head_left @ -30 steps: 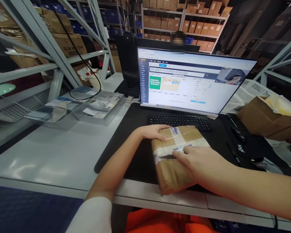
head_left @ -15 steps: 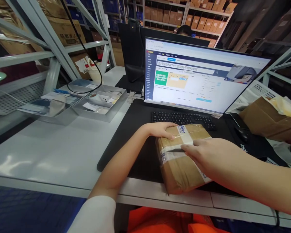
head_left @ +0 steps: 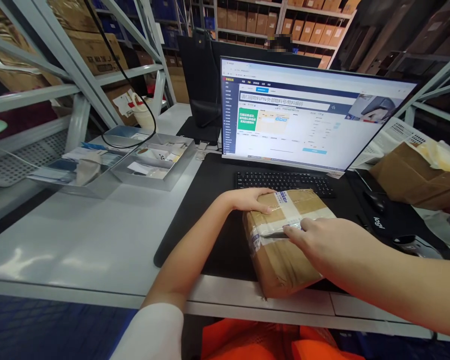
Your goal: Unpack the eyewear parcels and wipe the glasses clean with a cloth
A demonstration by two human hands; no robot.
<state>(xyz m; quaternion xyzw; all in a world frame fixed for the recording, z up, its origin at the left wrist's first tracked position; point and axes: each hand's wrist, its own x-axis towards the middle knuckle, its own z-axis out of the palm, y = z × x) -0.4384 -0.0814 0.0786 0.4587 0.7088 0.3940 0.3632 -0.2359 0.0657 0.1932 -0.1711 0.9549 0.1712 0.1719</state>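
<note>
Pinching what looks like a slim dark blade [head_left: 276,235], the right hand [head_left: 320,239] I'm guiding works at the pale tape [head_left: 293,216] across the parcel [head_left: 287,267]; its folded fingers partly hide the grip. My left hand [head_left: 245,199] holds the far left corner, thumb on top. The parcel lies on the black mat [head_left: 213,255], near the keyboard [head_left: 281,181] and monitor [head_left: 270,145]. I'd favour shallow strokes along the tape, well clear of that thumb, the corner firmly braced.
</note>
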